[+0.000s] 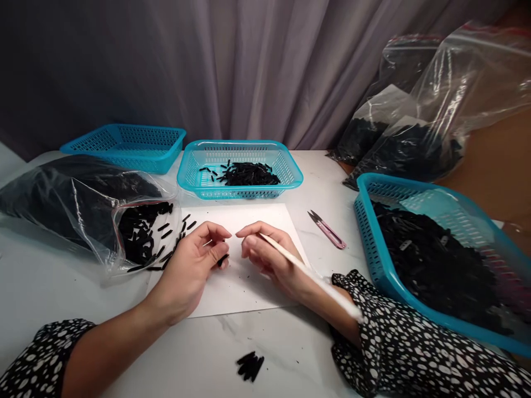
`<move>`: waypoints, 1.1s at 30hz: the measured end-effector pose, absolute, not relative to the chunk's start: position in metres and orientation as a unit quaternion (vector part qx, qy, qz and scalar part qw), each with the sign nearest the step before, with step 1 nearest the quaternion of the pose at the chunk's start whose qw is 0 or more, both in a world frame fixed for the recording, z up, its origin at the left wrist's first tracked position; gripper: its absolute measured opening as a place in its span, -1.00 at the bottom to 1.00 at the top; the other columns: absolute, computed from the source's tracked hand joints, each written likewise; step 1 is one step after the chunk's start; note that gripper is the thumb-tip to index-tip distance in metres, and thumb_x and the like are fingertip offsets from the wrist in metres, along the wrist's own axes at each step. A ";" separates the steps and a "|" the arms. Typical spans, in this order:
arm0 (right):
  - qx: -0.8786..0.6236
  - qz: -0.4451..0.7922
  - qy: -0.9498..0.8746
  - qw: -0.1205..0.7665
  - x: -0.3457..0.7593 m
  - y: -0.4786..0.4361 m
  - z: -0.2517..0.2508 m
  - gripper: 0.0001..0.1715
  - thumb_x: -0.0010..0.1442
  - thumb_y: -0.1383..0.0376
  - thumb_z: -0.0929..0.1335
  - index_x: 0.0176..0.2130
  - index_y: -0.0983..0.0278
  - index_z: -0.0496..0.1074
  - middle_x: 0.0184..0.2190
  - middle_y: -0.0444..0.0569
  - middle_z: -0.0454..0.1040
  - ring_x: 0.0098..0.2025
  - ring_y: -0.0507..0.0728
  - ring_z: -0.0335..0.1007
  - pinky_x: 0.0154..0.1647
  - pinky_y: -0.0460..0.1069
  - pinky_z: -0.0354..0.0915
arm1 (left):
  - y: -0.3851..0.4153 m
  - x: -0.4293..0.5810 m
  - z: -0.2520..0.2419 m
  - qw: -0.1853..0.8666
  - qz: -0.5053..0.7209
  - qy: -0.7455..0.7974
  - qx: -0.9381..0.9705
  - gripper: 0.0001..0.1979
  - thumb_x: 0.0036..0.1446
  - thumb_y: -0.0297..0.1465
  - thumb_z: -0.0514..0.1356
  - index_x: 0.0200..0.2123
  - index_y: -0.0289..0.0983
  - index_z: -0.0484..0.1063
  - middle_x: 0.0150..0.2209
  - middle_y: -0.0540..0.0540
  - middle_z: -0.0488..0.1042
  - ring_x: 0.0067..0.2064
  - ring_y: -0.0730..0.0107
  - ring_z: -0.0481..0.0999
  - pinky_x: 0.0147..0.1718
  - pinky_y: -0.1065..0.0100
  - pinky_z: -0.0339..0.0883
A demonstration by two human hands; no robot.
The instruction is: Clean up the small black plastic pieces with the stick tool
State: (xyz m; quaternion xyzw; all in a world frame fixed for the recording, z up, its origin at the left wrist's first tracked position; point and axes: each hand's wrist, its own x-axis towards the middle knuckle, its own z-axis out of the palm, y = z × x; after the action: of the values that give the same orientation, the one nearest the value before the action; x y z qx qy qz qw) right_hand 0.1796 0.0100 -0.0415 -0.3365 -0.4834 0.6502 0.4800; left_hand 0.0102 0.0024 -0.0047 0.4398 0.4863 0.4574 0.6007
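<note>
My left hand (188, 268) is closed, thumb and fingers pinching a small black strip-like piece (223, 260) above a white sheet (240, 296). Facing it, my right hand (276, 257) curls around a thin white rod (313, 279), which slants back over the wrist and is blurred at its far end. The fingertips of the two hands almost meet. To the left, loose black pieces (167, 234) spill from an open clear bag (83, 210) onto the sheet. A small heap of similar pieces (250, 366) lies on the table in front of me.
Pink-handled thread snips (327, 229) lie right of the sheet. Behind it stands a blue basket (240, 193) with black pieces. Another blue basket (166, 163) sits back left. A larger blue basket (375, 260) of black pieces is at right, below clear zip bags (446, 99).
</note>
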 end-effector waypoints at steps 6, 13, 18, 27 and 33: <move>-0.367 0.490 -0.628 0.481 0.172 0.001 -0.043 -0.90 0.19 0.25 0.46 -0.27 0.24 0.55 -0.46 -0.10 0.52 -0.45 0.06 0.40 -0.39 -0.01 0.35 | -0.005 0.024 -0.005 0.617 0.506 0.485 0.358 -0.75 -0.05 -0.39 0.43 -0.38 -0.22 0.39 -0.40 0.08 0.37 -0.36 0.49 0.40 -0.37 0.44 0.35; -0.344 0.409 -0.666 0.520 0.177 -0.003 -0.043 -0.89 0.22 0.24 0.46 -0.33 0.23 0.56 -0.46 -0.06 0.58 -0.48 0.07 0.41 -0.43 0.00 0.34 | -0.009 0.023 0.000 0.637 0.497 0.515 0.284 -0.97 0.14 -0.45 0.24 -0.31 -0.25 0.44 -0.45 0.06 0.32 -0.45 0.54 0.29 -0.52 0.51 0.19; -0.367 0.439 -0.604 0.555 0.182 0.003 -0.047 -0.95 0.15 0.27 0.51 -0.33 0.20 0.59 -0.47 -0.10 0.56 -0.46 0.07 0.42 -0.41 -0.01 0.36 | -0.012 0.013 0.006 0.718 0.401 0.476 0.312 -0.81 0.28 -0.29 0.14 -0.28 -0.27 0.47 -0.47 0.05 0.29 -0.55 0.57 0.14 -0.61 0.46 -0.07; -0.377 0.468 -0.584 0.546 0.185 0.004 -0.049 -0.91 0.13 0.24 0.52 -0.34 0.19 0.58 -0.47 -0.11 0.55 -0.43 0.09 0.44 -0.38 0.00 0.38 | -0.012 0.009 -0.002 0.636 0.353 0.461 0.509 -0.74 0.29 -0.13 0.15 -0.30 -0.19 0.38 -0.48 0.07 0.37 -0.59 0.55 -0.01 -0.60 0.38 -0.15; -0.369 0.485 -0.585 0.534 0.186 0.003 -0.049 -0.86 0.18 0.20 0.49 -0.35 0.20 0.54 -0.47 -0.11 0.54 -0.42 0.09 0.44 -0.36 0.00 0.36 | -0.011 0.006 -0.004 0.597 0.345 0.480 0.542 -0.69 0.29 -0.11 0.14 -0.38 -0.21 0.37 -0.52 0.08 0.29 -0.58 0.54 -0.03 -0.61 0.38 -0.17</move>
State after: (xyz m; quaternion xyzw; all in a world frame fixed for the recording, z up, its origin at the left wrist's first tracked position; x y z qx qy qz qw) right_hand 0.1858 0.0030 -0.0491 -0.3695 -0.5854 0.4852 0.5342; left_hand 0.0057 -0.0108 -0.0037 0.5417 0.4800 0.3452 0.5975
